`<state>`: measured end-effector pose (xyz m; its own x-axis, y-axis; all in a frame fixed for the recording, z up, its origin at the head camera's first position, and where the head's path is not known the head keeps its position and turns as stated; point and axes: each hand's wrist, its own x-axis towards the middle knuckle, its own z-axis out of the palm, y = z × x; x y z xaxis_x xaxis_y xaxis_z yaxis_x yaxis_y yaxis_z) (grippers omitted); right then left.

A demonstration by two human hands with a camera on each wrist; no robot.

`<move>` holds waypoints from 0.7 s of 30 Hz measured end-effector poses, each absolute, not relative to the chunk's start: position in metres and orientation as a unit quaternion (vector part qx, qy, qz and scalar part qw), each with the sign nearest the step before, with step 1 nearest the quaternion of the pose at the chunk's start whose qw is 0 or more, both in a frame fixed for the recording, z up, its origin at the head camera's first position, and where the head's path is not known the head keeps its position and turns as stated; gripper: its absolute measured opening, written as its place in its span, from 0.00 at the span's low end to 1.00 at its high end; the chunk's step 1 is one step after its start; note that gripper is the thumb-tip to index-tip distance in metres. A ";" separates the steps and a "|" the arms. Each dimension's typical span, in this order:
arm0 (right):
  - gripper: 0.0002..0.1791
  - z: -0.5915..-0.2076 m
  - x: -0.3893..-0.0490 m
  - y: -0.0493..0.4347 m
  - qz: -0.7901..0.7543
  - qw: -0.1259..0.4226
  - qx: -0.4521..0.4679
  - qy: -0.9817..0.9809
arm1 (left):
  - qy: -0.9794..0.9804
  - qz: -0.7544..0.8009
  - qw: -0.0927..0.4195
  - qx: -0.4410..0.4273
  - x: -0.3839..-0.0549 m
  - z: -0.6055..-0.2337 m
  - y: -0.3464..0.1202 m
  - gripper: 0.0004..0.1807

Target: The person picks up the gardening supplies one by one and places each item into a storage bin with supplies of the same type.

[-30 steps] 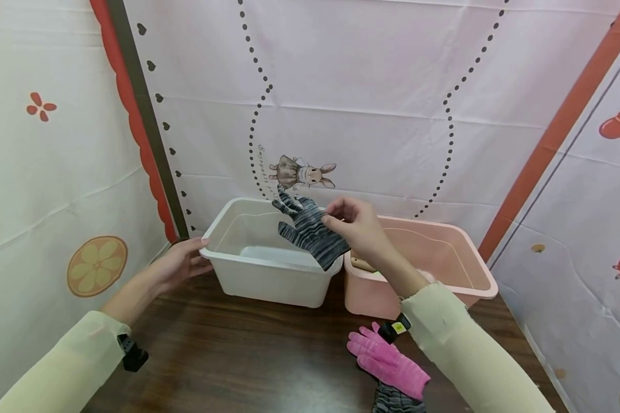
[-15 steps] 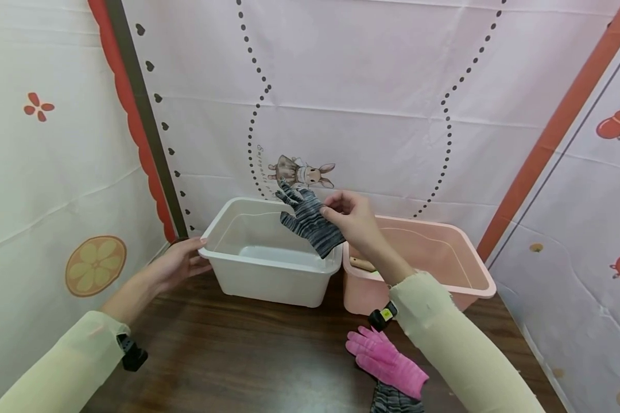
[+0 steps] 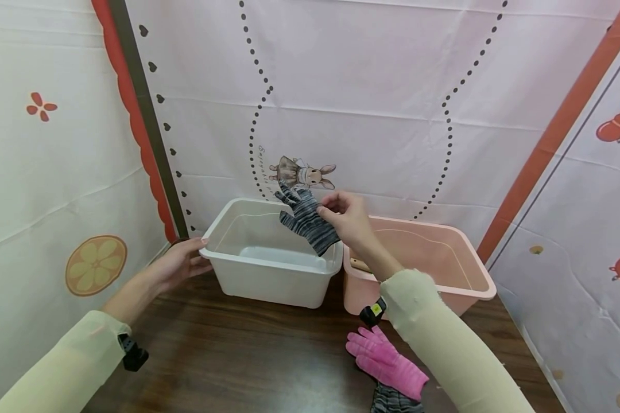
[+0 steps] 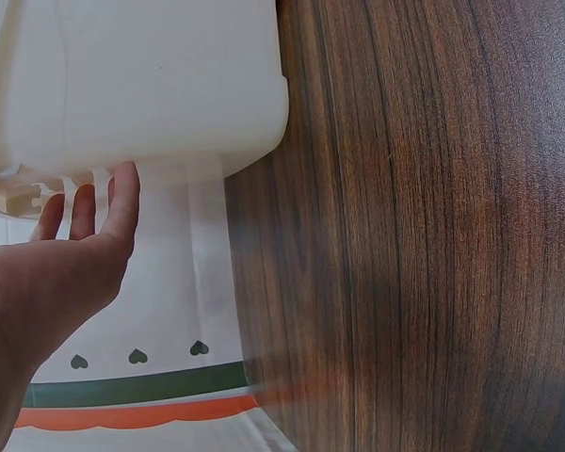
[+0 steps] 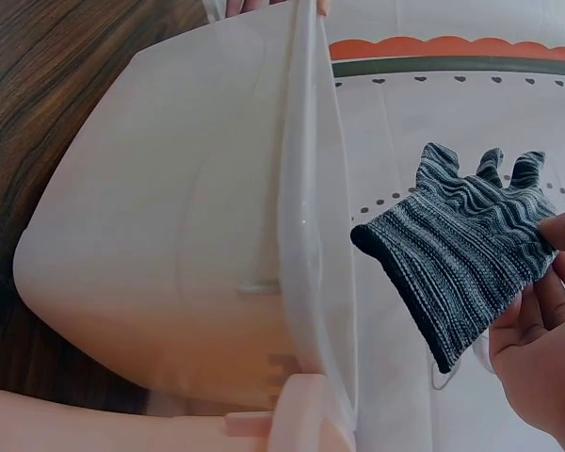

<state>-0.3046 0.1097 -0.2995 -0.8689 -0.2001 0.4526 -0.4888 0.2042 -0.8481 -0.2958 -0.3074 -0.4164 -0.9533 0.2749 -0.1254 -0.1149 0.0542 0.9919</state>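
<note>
My right hand (image 3: 347, 218) pinches a black-and-grey striped knit glove (image 3: 310, 221) by its side edge, thumb in front and fingers behind. The glove hangs above the right part of the white bin (image 3: 268, 281), its finger ends toward the back wall. In the right wrist view the striped glove (image 5: 461, 245) shows its dark cuff, apart from the bin's rim. With my left hand (image 3: 181, 264) I grip the bin's left rim. Seen from the left wrist, thumb and fingers of the left hand (image 4: 75, 254) curl around that rim, the thumb mostly cut off.
A pink bin (image 3: 475, 278) stands against the white one on the right, with a light wooden piece (image 3: 360, 265) inside its left end. On the dark wooden table (image 3: 237, 355) lies a pink glove (image 3: 384, 361), partly over another striped glove (image 3: 395, 400). Printed cloth walls surround the table.
My right hand has shifted slightly left and up with the striped glove, and the right forearm has moved left. The left hand keeps its place on the white bin's rim.
</note>
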 end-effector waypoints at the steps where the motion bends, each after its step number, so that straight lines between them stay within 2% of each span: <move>1: 0.06 -0.301 -0.305 0.109 0.589 0.124 0.225 -0.766 | 0.712 0.685 0.142 0.056 -0.296 -0.416 -0.307 0.36; 21: 0.05 -0.322 -0.309 0.098 0.580 0.101 0.207 -0.782 | 0.706 0.691 0.137 0.064 -0.294 -0.417 -0.306 0.35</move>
